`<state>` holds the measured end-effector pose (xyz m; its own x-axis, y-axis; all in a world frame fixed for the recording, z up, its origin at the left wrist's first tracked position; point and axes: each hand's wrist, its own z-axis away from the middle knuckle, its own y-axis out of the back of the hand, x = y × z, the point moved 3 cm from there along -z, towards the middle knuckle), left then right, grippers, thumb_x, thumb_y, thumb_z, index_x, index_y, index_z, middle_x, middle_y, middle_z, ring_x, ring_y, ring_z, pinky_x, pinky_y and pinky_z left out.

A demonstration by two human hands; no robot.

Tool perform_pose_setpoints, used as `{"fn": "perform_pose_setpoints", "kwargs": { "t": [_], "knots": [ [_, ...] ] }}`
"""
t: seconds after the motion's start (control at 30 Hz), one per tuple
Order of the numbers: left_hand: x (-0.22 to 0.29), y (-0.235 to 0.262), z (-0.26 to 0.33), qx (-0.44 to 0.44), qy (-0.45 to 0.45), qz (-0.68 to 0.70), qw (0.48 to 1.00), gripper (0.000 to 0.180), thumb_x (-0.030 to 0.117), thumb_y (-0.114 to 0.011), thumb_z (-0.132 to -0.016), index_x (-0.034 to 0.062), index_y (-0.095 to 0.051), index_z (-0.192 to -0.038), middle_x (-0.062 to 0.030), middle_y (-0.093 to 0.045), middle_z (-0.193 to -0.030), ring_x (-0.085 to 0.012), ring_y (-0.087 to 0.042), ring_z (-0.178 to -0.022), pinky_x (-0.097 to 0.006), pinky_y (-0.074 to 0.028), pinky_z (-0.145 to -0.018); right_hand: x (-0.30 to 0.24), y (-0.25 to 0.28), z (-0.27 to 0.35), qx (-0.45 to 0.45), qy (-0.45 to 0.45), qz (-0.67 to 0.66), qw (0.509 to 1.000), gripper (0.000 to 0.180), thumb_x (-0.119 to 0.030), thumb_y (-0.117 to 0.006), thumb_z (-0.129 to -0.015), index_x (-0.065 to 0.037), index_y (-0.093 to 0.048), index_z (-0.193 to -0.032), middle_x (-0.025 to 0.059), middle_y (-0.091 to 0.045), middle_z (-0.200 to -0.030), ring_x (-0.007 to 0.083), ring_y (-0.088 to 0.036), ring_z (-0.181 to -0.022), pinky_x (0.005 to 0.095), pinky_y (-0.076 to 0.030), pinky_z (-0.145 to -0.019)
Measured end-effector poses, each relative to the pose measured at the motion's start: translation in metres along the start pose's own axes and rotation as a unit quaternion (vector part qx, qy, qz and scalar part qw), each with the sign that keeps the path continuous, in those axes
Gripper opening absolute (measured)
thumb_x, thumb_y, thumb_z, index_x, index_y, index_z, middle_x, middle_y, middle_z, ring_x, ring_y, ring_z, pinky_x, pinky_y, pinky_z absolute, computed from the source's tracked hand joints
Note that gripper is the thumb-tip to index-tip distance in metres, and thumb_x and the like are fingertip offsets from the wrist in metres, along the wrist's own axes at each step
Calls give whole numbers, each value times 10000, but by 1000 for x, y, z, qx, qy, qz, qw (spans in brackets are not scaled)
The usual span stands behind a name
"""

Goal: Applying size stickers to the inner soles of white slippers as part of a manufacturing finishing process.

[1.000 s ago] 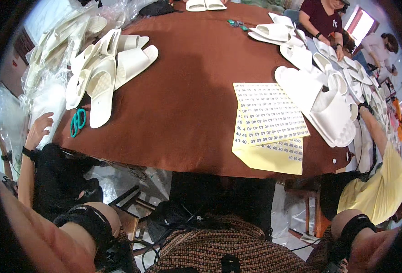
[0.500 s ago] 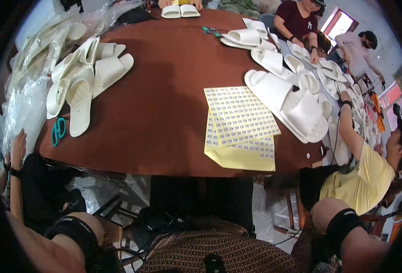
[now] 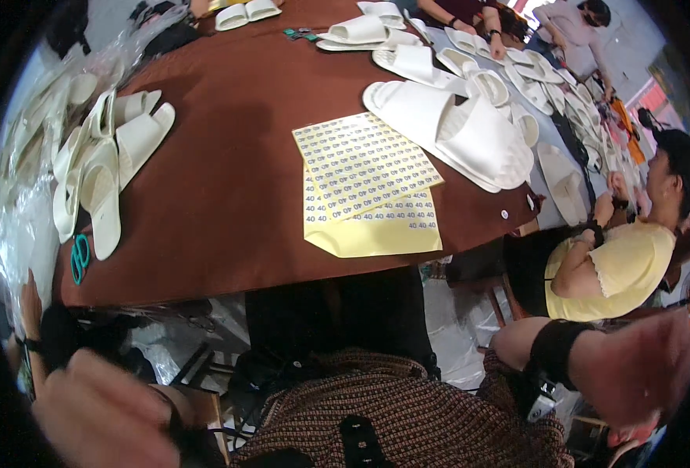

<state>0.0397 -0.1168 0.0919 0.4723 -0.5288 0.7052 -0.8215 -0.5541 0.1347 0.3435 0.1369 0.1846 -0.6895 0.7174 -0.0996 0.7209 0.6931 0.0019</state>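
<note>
Blurred by motion, my left hand (image 3: 103, 409) is at the lower left, below the table edge; its fingers look bent, but whether they hold anything does not show. My right hand (image 3: 638, 366), also smeared, is at the lower right, away from the table, with a black band on its wrist. Between and beyond my hands, two yellow sticker sheets (image 3: 368, 168) printed with rows of small marks lie overlapping on the brown table (image 3: 228, 179). A large pair of white slippers (image 3: 481, 144) rests beside the sheets. Neither hand touches them.
Several white slippers (image 3: 99, 183) and teal-handled scissors (image 3: 80, 259) lie at the left, next to plastic-wrapped slippers (image 3: 33, 164). More slippers (image 3: 415, 62) spread along the right. A person in yellow (image 3: 614, 265) sits at the right; another person's hand (image 3: 30, 308) is at the left.
Both my hands have come up into view at the lower corners. The view has shifted, so the table's things appear further left. The person in yellow has drawn an arm back from the slippers.
</note>
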Motion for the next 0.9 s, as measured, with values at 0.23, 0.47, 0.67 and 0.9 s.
{"fn": "perform_pose_setpoints", "kwargs": {
  "t": [0.23,0.47,0.67,0.9],
  "knots": [
    [-53,-68,-90,-74,106,-187,974,210,10,-593,-855,-42,-651,-1049,-244,-663,-1083,-299,-653,-973,-356,-509,-843,66,23,47,115,-173,97,973,68,-66,-597,-861,-105,-560,-901,131,-599,-922,273,-582,-791,457,-488,-676],
    [-116,-80,-84,-104,97,-276,950,265,-56,-606,-874,-9,-635,-1133,-185,-625,-1185,-321,-623,-1064,-350,-520,-864,125,47,74,82,-321,272,903,232,66,-521,-933,43,-596,-1151,138,-630,-1201,144,-595,-1046,270,-471,-900],
    [-127,-97,-81,-167,30,-365,916,298,0,-662,-839,2,-627,-1135,-187,-585,-1259,-373,-550,-1162,-444,-448,-993,176,107,116,103,-374,360,848,347,-28,-566,-924,-2,-569,-1271,75,-617,-1163,126,-583,-1020,281,-481,-868],
    [-136,-62,-73,-103,12,-415,904,375,99,-703,-839,44,-604,-1197,-183,-552,-1299,-385,-523,-1187,-465,-419,-1010,159,81,131,-62,-427,364,825,289,10,-548,-924,29,-579,-1212,119,-629,-1193,205,-576,-1108,306,-432,-972]
  ]
}}
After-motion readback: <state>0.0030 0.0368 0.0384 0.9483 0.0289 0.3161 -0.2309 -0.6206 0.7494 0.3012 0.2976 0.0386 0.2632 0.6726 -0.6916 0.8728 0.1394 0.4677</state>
